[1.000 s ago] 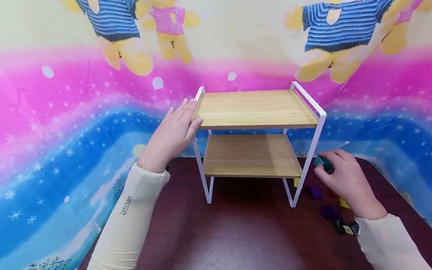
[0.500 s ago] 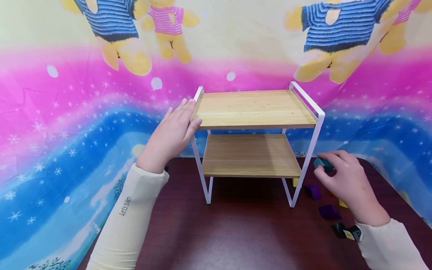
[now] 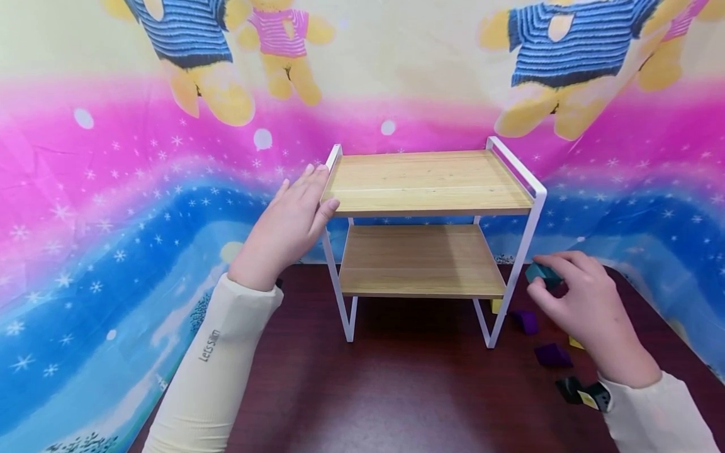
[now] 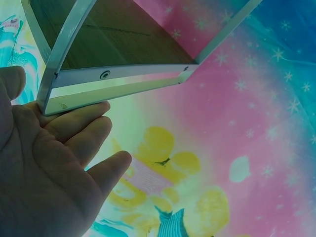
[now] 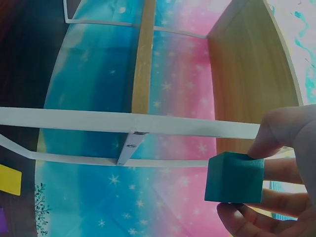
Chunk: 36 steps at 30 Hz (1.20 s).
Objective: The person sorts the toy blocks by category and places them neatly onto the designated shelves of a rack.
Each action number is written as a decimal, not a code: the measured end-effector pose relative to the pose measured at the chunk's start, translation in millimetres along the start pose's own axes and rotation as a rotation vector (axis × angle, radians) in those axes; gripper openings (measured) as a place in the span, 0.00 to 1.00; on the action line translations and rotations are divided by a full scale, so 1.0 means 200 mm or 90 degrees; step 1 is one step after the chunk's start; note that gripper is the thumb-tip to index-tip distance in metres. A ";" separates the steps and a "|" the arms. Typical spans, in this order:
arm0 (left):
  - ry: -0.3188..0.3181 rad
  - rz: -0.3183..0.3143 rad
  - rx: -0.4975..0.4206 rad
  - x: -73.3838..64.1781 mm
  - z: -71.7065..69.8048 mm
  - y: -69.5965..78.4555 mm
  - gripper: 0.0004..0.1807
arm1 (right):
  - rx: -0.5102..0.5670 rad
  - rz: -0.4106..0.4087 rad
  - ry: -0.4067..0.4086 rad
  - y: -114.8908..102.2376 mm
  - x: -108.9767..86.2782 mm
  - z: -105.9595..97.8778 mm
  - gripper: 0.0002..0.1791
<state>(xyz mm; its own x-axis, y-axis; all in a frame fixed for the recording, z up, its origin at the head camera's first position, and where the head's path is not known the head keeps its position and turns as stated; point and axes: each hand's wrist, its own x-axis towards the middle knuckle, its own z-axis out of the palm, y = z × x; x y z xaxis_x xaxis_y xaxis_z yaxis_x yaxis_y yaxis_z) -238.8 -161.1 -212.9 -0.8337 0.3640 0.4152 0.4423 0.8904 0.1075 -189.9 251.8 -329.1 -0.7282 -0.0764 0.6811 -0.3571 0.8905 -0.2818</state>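
A small two-tier shelf [image 3: 430,182] with wooden boards and white metal side frames stands on the table. My left hand [image 3: 286,229] rests against the left end of its top tier, fingers straight and thumb at the board's front corner. In the left wrist view the fingers [image 4: 81,123] touch the white frame. My right hand [image 3: 591,314] pinches a teal-green block [image 3: 542,274] between thumb and fingers, just outside the shelf's right frame. The right wrist view shows the block [image 5: 234,177] close to that frame, apart from the boards.
On the dark red-brown table [image 3: 419,396], right of the shelf, lie purple blocks [image 3: 554,355] and yellow blocks [image 3: 575,342]. A black object [image 3: 568,389] lies near my right wrist. Behind the shelf hangs a printed cloth [image 3: 419,75] with bears and snowflakes.
My right wrist has dipped slightly down and to the right, while the block stays pinched beside the shelf. My left hand has hardly moved.
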 end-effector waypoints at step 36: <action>-0.044 -0.004 0.011 0.00 -0.03 0.02 0.40 | 0.054 -0.097 0.020 -0.21 -0.05 0.01 0.19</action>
<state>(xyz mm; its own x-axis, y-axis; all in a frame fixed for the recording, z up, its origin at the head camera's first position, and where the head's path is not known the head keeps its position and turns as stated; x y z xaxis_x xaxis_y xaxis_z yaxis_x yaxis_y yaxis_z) -235.2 -160.1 -206.3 -0.8578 0.3751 0.3515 0.4310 0.8975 0.0938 -168.3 214.5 -324.6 -0.6433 -0.1930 0.7409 -0.5114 0.8284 -0.2283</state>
